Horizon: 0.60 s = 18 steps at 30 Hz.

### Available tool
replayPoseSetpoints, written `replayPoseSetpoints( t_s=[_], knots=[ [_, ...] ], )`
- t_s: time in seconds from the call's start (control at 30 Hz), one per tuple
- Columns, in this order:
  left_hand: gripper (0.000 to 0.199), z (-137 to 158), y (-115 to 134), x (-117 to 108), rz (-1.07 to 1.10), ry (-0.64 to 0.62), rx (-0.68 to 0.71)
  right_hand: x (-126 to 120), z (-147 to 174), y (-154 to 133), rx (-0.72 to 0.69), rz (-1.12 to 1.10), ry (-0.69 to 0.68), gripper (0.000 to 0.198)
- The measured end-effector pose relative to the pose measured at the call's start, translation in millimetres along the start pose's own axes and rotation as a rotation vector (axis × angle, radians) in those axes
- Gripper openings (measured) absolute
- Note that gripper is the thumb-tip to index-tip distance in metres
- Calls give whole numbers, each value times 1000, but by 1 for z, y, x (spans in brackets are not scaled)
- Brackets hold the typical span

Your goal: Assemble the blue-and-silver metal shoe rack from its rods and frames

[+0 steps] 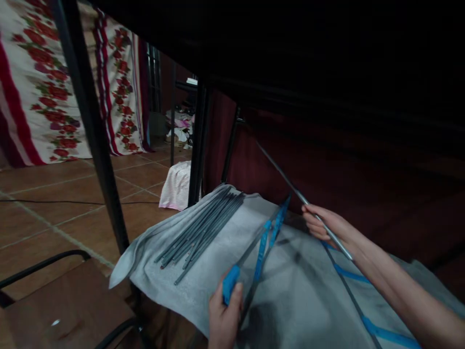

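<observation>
My right hand [325, 225] is closed around a long thin metal rod [279, 169], which slants up and away towards the dark wall. Lower down, my left hand [223, 315] grips a blue piece [230, 285] at the near end of a thin grey bar. Further along this bar, more blue bands [279, 224] join it to a second bar beside it. The blue parts' exact kind cannot be made out. A bundle of several grey rods [203, 228] lies on the pale cloth [290, 300], left of my left hand.
Blue crosspieces [388, 334] along another bar lie at the lower right. A black bed-like frame post [92, 126] stands at left, with a dark surface overhead. A brown-seated chair [69, 305] is at lower left. Floral cloth [54, 82] hangs behind; a cable [54, 201] crosses the tiled floor.
</observation>
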<state>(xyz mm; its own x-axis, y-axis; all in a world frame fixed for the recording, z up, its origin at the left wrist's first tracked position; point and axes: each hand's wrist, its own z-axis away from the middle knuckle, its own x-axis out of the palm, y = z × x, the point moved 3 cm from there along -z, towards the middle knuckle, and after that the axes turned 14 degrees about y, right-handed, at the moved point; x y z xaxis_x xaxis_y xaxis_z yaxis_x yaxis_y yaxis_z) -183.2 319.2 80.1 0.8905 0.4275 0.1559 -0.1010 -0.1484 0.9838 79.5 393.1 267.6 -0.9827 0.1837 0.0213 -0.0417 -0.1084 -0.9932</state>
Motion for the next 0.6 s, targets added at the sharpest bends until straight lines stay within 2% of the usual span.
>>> replayPoseSetpoints(
  t_s=[0.1,0.17,0.23,0.3,0.37,0.43,0.5,0.6],
  knots=[
    [50,-16,7,-21,-36,15,14,-89,85,45,-93,117,292,29],
    [51,-25,14,-36,-61,38,64,-132,119,76,-97,161,408,39],
    [49,-30,21,-47,-112,8,109,-166,129,101,-105,219,519,43],
    [44,-32,32,-54,-123,3,166,-194,124,121,-105,309,664,41],
    [47,-33,47,-56,-142,23,213,-214,111,135,-144,434,754,39],
    [60,-35,66,-52,-244,24,248,-223,100,146,-227,577,712,38],
    [63,-40,88,-43,-392,-21,290,-225,92,153,-282,730,650,36],
    [63,-50,116,-29,-530,-98,370,-222,84,153,-258,997,660,32]
  ],
)
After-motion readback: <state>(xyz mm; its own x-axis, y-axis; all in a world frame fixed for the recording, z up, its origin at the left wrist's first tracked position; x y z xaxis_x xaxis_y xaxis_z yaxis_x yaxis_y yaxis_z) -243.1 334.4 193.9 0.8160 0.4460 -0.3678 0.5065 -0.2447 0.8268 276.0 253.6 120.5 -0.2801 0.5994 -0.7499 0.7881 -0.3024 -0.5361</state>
